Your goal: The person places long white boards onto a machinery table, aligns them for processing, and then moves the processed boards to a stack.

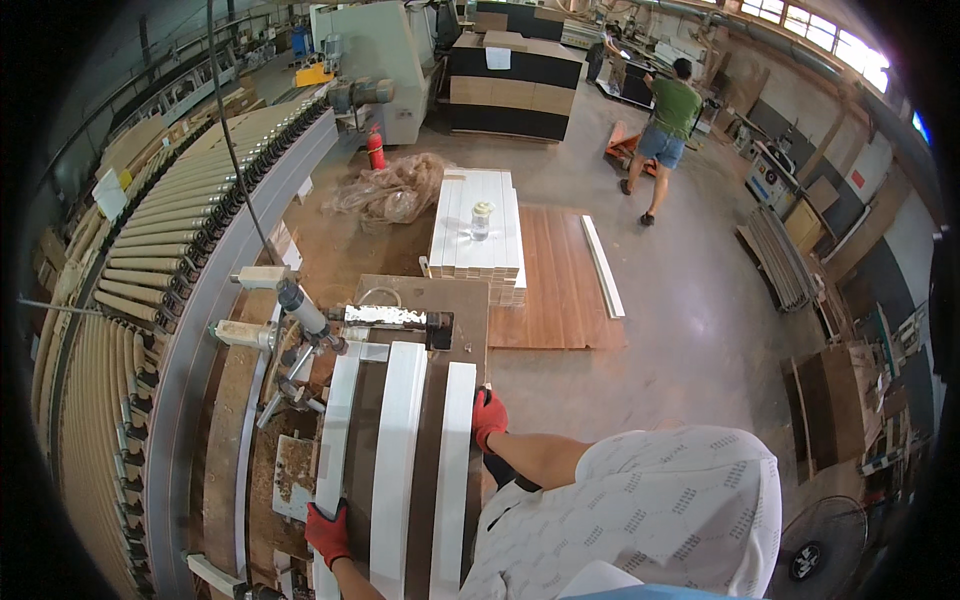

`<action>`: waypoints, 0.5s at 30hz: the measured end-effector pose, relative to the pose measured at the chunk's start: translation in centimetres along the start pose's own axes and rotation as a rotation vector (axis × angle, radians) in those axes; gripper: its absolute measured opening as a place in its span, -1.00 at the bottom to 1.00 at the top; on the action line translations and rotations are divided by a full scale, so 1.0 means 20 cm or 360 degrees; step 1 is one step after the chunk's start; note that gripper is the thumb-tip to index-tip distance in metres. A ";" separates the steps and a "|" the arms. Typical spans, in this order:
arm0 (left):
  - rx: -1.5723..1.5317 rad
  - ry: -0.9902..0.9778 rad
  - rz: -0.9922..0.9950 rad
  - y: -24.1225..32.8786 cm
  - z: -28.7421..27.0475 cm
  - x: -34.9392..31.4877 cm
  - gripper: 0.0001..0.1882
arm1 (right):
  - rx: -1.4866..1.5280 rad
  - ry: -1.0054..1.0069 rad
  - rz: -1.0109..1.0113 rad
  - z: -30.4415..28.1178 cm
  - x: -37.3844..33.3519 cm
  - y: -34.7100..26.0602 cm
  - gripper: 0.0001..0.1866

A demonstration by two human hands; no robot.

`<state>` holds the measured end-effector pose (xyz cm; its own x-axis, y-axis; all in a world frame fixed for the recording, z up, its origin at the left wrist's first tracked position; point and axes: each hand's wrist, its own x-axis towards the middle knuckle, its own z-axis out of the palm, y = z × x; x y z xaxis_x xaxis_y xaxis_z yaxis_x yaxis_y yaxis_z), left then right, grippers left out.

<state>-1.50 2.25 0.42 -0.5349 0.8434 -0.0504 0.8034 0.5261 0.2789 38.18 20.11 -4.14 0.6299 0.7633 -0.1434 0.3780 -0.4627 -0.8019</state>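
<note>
Both my hands wear red gloves. My left hand [328,532] is closed on the near part of the leftmost white board [337,440], its fingers curled at the board's edge. My right hand [489,417] is closed against the outer edge of the rightmost white board [455,450], close to its far end; its fingertips are partly hidden. Between them lies a wider white board or stack [398,450], touched by neither hand. All three lie lengthwise on a brown work surface [424,450]. Past their far ends is a metal cylinder [395,317] with a dark end block.
Left of the boards stand a clamp-like fixture [303,305] and a roller conveyor [165,220]. Ahead, a stack of white boards [470,215] carries a clear bottle [481,222], beside a brown panel [555,280]. A person [672,115] stands near an orange pallet jack [622,145]. A fan [820,545] is at right.
</note>
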 end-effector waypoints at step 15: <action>0.0085 0.0011 -0.0076 -0.02 0.01 0.05 -0.03 | 0.0077 -0.0100 0.0071 0.08 0.00 -0.01 -0.50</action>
<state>-2.39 2.92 -0.01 -0.5745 0.8166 -0.0556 0.7897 0.5709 0.2248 37.04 20.81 -4.89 0.6010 0.7699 -0.2149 0.3163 -0.4759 -0.8206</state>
